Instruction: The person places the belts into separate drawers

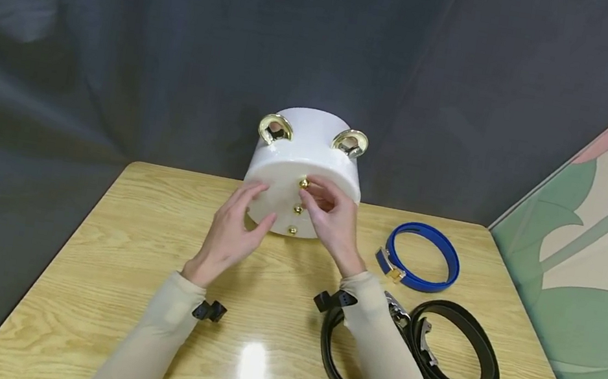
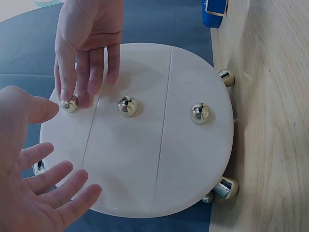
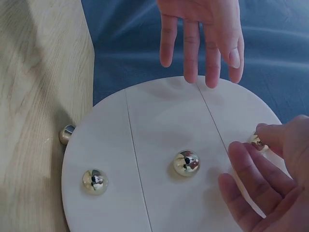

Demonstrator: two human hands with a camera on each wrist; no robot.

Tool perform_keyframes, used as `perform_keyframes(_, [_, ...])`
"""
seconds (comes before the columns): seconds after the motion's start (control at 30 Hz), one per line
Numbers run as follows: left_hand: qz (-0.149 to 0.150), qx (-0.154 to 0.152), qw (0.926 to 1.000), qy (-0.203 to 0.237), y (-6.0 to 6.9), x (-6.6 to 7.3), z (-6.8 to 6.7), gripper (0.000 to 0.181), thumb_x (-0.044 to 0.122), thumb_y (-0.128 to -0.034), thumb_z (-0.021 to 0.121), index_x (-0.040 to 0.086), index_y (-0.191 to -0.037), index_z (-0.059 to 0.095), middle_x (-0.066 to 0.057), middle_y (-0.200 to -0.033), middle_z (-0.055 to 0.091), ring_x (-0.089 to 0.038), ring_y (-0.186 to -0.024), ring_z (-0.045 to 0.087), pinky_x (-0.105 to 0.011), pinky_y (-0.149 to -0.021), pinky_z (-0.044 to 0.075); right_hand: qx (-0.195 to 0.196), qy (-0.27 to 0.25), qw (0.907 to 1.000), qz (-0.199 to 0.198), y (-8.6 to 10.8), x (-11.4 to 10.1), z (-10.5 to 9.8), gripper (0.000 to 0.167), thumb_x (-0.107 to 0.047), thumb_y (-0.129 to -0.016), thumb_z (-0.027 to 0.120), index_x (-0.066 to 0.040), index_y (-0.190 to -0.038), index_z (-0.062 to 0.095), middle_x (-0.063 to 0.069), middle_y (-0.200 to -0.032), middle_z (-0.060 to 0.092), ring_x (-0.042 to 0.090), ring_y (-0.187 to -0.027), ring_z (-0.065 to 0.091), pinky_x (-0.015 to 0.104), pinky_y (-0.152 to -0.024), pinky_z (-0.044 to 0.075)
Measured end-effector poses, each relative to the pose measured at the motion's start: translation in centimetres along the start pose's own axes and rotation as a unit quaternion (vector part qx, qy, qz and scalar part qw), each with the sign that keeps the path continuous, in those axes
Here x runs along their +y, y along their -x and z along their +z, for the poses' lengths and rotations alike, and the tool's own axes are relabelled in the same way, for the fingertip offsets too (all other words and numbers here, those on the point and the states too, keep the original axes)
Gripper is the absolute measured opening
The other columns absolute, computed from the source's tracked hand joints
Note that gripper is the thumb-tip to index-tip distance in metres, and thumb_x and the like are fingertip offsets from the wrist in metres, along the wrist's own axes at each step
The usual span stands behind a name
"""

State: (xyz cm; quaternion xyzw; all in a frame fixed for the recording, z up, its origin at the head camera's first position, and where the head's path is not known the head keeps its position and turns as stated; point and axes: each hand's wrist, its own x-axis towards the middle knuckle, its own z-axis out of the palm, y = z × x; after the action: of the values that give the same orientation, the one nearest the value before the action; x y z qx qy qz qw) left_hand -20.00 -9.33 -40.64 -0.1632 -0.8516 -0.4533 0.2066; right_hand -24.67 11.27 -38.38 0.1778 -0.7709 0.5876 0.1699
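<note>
A white rounded drawer box (image 1: 311,138) stands upright at the back of the table, with gold ring-shaped ears and small gold feet. Its front bears three drawers, each with a round gold knob. My right hand (image 1: 337,221) pinches the top knob (image 2: 70,104) between thumb and fingers. The middle knob (image 3: 186,163) and the bottom knob (image 3: 94,181) are untouched. My left hand (image 1: 229,234) is held before the left side of the front, its fingers spread and holding nothing. All the drawers look closed.
A coiled blue belt (image 1: 453,264) with a gold buckle lies right of the box. Nearer, two coiled black belts lie on the wooden table (image 1: 104,304), a right one (image 1: 492,368) and a left one (image 1: 325,343), partly under my right forearm. A dark curtain (image 1: 185,34) hangs behind.
</note>
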Motion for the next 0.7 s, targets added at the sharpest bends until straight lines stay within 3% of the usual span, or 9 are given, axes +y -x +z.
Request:
perform_keyframes(0.27, [-0.004, 0.008, 0.9999, 0.011, 0.34, -0.22, 0.18, 0.056, 0.023, -0.0996, 0.074, 0.006, -0.15, 0.057, -0.014, -0.154, 0.057, -0.035, -0.128, 0.061, -0.055, -0.101, 0.057, 0.028, -0.04, 0.9988, 0.002, 0.25, 0.46, 0.86, 0.027, -0.006, -0.096, 0.079, 0.0, -0.123, 0.078, 0.024, -0.106, 0.08, 0.045, -0.08, 0.078, 0.044, -0.074, 0.066])
perform_keyframes(0.37, [-0.006, 0.004, 0.9999, 0.011, 0.37, -0.26, 0.38, 0.056, 0.023, -0.0995, 0.074, 0.007, -0.15, 0.057, -0.014, -0.154, 0.057, -0.034, -0.13, 0.061, -0.055, -0.101, 0.056, 0.042, -0.045, 0.9981, 0.001, 0.5, 0.65, 0.78, 0.026, -0.004, -0.094, 0.081, 0.0, -0.12, 0.079, 0.024, -0.104, 0.08, 0.046, -0.078, 0.077, 0.037, -0.072, 0.066])
perform_keyframes(0.5, [-0.003, 0.036, 0.9992, 0.017, 0.35, -0.31, 0.46, 0.055, 0.02, -0.0978, 0.075, 0.006, -0.148, 0.058, -0.014, -0.149, 0.06, -0.034, -0.132, 0.061, -0.055, -0.101, 0.056, 0.042, -0.05, 0.9978, -0.007, 0.64, 0.74, 0.69, 0.025, -0.003, -0.093, 0.081, 0.002, -0.118, 0.079, 0.024, -0.103, 0.08, 0.046, -0.076, 0.077, 0.026, -0.069, 0.064])
perform_keyframes(0.7, [-0.006, 0.107, 0.9937, 0.033, 0.41, -0.64, 0.57, 0.051, 0.015, -0.0934, 0.078, 0.004, -0.141, 0.063, -0.017, -0.139, 0.065, -0.035, -0.129, 0.061, -0.054, -0.1, 0.056, 0.035, -0.052, 0.998, -0.011, 0.87, 0.59, 0.54, 0.025, -0.002, -0.094, 0.081, 0.003, -0.118, 0.079, 0.025, -0.103, 0.08, 0.043, -0.073, 0.077, 0.035, -0.069, 0.066])
